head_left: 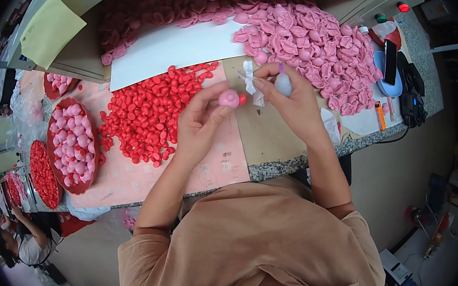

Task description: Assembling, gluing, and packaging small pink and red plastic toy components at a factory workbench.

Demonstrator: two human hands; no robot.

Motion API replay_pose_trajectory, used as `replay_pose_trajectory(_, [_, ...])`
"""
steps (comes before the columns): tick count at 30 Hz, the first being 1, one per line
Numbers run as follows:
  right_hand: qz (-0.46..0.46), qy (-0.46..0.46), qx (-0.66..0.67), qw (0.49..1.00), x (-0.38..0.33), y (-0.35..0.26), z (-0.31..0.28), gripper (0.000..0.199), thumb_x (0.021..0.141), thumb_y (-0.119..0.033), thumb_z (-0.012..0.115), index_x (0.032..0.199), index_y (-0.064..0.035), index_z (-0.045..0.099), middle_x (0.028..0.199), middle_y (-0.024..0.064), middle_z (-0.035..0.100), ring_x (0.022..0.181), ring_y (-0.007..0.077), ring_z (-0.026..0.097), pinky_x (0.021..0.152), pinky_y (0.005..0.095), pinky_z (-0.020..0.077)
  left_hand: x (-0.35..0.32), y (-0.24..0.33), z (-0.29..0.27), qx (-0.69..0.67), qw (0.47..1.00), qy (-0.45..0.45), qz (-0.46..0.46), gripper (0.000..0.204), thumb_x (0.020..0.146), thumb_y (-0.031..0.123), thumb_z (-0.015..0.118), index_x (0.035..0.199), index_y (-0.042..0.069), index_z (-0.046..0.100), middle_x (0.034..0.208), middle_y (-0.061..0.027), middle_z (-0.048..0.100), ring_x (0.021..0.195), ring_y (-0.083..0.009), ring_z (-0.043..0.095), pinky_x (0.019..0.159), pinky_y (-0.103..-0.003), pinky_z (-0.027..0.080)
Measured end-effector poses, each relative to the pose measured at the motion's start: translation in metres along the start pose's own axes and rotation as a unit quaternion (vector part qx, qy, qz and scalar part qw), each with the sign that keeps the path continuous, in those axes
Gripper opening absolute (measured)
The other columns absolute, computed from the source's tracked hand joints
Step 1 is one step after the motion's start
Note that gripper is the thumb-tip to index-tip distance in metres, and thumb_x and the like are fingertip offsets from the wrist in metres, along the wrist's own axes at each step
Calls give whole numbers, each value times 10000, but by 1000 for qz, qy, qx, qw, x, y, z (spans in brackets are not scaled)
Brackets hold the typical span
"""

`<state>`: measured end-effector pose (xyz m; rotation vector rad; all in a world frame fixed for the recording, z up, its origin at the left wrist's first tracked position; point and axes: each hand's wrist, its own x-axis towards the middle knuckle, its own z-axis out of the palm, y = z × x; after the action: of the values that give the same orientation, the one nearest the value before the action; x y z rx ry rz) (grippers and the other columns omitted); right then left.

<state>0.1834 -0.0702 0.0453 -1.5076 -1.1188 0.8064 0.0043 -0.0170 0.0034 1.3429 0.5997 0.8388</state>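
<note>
Nearest the body, the left hand (199,121) pinches a small round pink plastic piece (229,99) between thumb and fingertips, with a little glossy red bead-like part (242,100) touching its right side; taking that pink piece as the landmark, everything else is placed from it. Just to its right the right hand (291,101) is closed around a small pale squeeze bottle with a purple tip (283,82), fingers curled tight, and a scrap of white tissue (251,83) sits between the two hands, touching the right fingers. The step looks like joining the red part onto the pink piece with a drop from the bottle, and it probably goes best if the left pinch stays clear of the joint, the tip meets only the seam, and the squeeze stays gentle so nothing runs onto the fingertips. Left of the pink piece a heap of small red plastic parts (149,112) lies on a pale pink paper sheet (133,180). Farther left stands a dark red oval tray of finished pink pieces (72,144). Beyond and to the right spreads a large pile of pink petal-shaped shells (307,41), beside a white sheet of card (176,49).
</note>
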Motion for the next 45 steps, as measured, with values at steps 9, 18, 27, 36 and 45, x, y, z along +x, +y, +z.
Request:
replay_pose_trajectory(9, [-141, -68, -100, 983, -8, -10, 19, 123, 810, -76, 653, 888, -16, 580, 861, 73, 589, 766, 144, 560, 689, 273, 443, 1, -10, -5, -77, 995, -6, -55, 273, 926, 115, 529, 1176, 28, 463, 1103, -58, 562, 992, -101, 539, 831, -238, 451])
replay_pose_trajectory(18, [-63, -109, -198, 972, 0, -5, -8, 113, 813, -96, 630, 845, -13, 561, 744, 50, 580, 659, 108, 535, 614, 258, 438, 2, -11, -2, -218, 971, -36, -89, 306, 938, 123, 500, 1223, 17, 467, 1143, -74, 546, 1020, -143, 554, 923, -318, 466])
replay_pose_trajectory(27, [38, -154, -15, 987, -5, -4, 11, 255, 795, -67, 641, 978, -56, 463, 826, 8, 507, 776, 58, 479, 678, 209, 409, 1, -13, -6, -106, 989, -33, -99, 336, 937, 154, 509, 1241, 17, 465, 1139, -64, 551, 1033, -142, 555, 934, -299, 460])
replay_pose_trajectory(36, [124, -142, 162, 969, -7, -1, -14, 250, 811, -63, 644, 969, -71, 450, 812, 4, 499, 722, 54, 491, 596, 208, 409, 7, -12, -4, -266, 955, -53, -121, 319, 957, 152, 460, 1239, 3, 466, 1147, -83, 541, 1050, -153, 549, 925, -346, 478])
replay_pose_trajectory(45, [49, -147, 123, 980, -9, 15, 7, 281, 823, -109, 668, 990, -79, 444, 821, -10, 493, 726, 43, 482, 602, 183, 407, -1, -13, -4, -278, 949, -57, -139, 332, 961, 161, 454, 1252, 2, 461, 1165, -71, 546, 1048, -154, 555, 916, -321, 465])
